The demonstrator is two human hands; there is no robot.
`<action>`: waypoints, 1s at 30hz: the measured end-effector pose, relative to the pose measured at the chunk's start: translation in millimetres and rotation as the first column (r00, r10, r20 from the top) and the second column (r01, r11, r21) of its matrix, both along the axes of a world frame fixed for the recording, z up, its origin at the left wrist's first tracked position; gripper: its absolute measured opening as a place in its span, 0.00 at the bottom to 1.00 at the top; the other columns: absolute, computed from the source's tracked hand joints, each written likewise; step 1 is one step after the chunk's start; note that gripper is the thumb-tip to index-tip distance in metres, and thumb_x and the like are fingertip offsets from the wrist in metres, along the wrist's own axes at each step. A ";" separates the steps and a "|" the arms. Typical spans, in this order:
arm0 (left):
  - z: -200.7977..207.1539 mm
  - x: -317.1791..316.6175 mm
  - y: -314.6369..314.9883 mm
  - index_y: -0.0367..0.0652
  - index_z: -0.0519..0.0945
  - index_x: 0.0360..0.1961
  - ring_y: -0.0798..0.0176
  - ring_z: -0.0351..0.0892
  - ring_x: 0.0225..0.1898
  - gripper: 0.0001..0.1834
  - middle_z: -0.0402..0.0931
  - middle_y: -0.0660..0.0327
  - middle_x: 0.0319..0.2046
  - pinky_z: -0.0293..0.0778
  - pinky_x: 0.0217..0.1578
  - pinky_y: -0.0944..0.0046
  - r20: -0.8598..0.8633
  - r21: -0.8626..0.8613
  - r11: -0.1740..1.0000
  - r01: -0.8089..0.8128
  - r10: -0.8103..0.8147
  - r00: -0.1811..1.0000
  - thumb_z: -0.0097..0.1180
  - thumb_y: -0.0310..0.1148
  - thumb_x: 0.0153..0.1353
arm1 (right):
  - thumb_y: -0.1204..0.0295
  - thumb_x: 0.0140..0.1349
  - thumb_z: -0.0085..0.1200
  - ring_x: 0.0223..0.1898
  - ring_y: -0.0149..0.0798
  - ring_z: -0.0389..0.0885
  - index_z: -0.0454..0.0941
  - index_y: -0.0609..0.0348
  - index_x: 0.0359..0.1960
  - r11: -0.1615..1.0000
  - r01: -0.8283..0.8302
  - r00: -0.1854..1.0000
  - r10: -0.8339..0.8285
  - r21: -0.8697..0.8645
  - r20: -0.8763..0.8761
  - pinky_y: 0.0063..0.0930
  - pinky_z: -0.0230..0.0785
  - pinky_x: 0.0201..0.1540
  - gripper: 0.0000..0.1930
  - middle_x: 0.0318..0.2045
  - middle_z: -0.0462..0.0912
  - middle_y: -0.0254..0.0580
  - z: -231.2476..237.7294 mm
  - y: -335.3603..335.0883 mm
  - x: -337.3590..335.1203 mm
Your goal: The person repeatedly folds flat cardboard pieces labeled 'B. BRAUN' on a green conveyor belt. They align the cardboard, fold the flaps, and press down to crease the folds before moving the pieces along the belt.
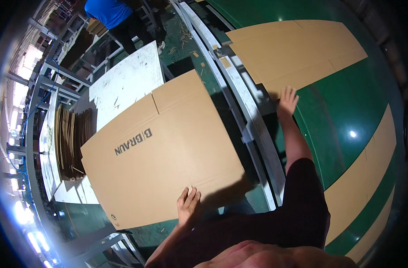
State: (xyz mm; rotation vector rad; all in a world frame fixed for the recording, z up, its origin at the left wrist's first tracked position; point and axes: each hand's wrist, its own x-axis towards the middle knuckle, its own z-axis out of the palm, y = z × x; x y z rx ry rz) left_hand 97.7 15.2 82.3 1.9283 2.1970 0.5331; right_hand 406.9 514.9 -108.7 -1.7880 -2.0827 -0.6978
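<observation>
A large flat cardboard sheet (168,147) with dark print and a slit in its far edge spreads in front of me, over part of a white table. My left hand (188,206) grips its near edge, fingers curled on the top face and thumb out of sight. Out to the right, my right hand (287,101) reaches over a green conveyor belt with its fingers spread. Its fingertips are at the near edge of a second, plain cardboard sheet (297,53) lying on the belt; whether they touch it I cannot tell.
Stacked cardboard (72,140) stands on the white table (126,82) at left. A metal rail (239,98) runs between table and green belt (346,120). More cardboard (364,178) lies on the belt at right. A person in a blue shirt (109,12) stands at the far left.
</observation>
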 end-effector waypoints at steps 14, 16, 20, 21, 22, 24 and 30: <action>-16.6 -7.8 -8.1 0.38 0.76 0.52 0.38 0.64 0.61 0.32 0.69 0.47 0.58 0.64 0.58 0.45 -0.036 0.052 0.993 0.104 -0.102 0.994 0.69 0.27 0.39 | 0.79 0.56 0.52 0.55 0.47 0.76 0.78 0.56 0.49 0.961 -0.261 0.895 0.275 0.086 -0.351 0.40 0.66 0.60 0.17 0.50 0.79 0.46 185.8 -1.7 122.9; -30.5 -12.9 -9.3 0.37 0.75 0.52 0.38 0.62 0.62 0.33 0.68 0.47 0.59 0.63 0.59 0.45 -0.102 0.043 0.993 0.107 -0.102 0.990 0.69 0.27 0.40 | 0.79 0.56 0.52 0.54 0.48 0.76 0.78 0.54 0.50 0.980 -0.182 0.855 0.198 0.080 -0.480 0.38 0.68 0.58 0.18 0.50 0.80 0.45 225.0 -39.2 179.3; -0.8 -8.3 -1.0 0.35 0.73 0.52 0.39 0.61 0.63 0.36 0.67 0.45 0.60 0.60 0.61 0.45 0.110 0.033 0.992 0.124 -0.127 0.986 0.70 0.28 0.36 | 0.78 0.60 0.50 0.49 0.40 0.80 0.79 0.57 0.48 0.987 -0.113 0.691 0.163 0.117 -0.704 0.30 0.69 0.53 0.14 0.44 0.83 0.43 346.0 -139.9 226.7; -1.9 -11.1 -1.3 0.34 0.74 0.52 0.39 0.60 0.64 0.37 0.67 0.44 0.60 0.59 0.61 0.45 0.113 0.050 0.988 0.144 -0.149 0.982 0.70 0.29 0.35 | 0.77 0.61 0.50 0.46 0.36 0.80 0.79 0.57 0.46 0.975 -0.092 0.674 0.211 0.202 -0.708 0.28 0.69 0.51 0.12 0.41 0.83 0.41 375.0 -166.3 229.0; -5.1 -13.3 -3.7 0.34 0.73 0.52 0.39 0.60 0.64 0.37 0.67 0.44 0.60 0.59 0.61 0.44 0.114 0.067 0.986 0.155 -0.162 0.980 0.70 0.29 0.36 | 0.75 0.63 0.51 0.43 0.33 0.80 0.79 0.58 0.44 0.954 -0.084 0.661 0.271 0.289 -0.700 0.26 0.69 0.49 0.10 0.37 0.83 0.38 406.4 -191.1 223.4; -5.4 -15.4 -4.9 0.34 0.73 0.53 0.40 0.59 0.64 0.36 0.66 0.45 0.60 0.57 0.61 0.44 0.107 0.091 0.980 0.180 -0.189 0.976 0.69 0.28 0.38 | 0.68 0.65 0.53 0.39 0.29 0.78 0.80 0.57 0.40 0.898 0.128 0.719 0.208 0.420 -0.663 0.23 0.69 0.45 0.08 0.33 0.81 0.33 466.4 -244.0 202.0; 0.2 -18.4 -11.3 0.34 0.72 0.55 0.40 0.56 0.66 0.37 0.63 0.46 0.63 0.55 0.62 0.44 0.103 0.052 0.976 0.210 -0.214 0.971 0.70 0.29 0.39 | 0.64 0.66 0.54 0.38 0.25 0.76 0.81 0.62 0.40 0.546 0.180 0.606 0.593 0.818 -0.530 0.20 0.69 0.42 0.12 0.35 0.82 0.34 559.3 -311.2 173.2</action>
